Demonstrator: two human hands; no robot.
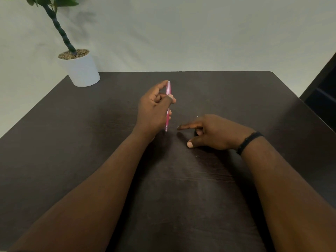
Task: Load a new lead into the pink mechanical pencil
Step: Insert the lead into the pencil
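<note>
My left hand (pixel 154 110) grips the pink mechanical pencil (pixel 168 106) near the middle of the dark table (pixel 91 133). The pencil stands almost upright, its metal tip pointing down toward the table surface, its top end by my index fingertip. My right hand (pixel 214 132) hovers low over the table just right of the tip, index finger stretched left and thumb apart below it. Nothing shows between those fingers. I cannot make out a lead anywhere; a tiny pale speck (pixel 197 116) lies behind the right hand.
A white pot with a green plant (pixel 81 69) stands at the table's far left corner. A black band circles my right wrist (pixel 249 141). A dark piece of furniture (pixel 323 91) sits beyond the table's right edge.
</note>
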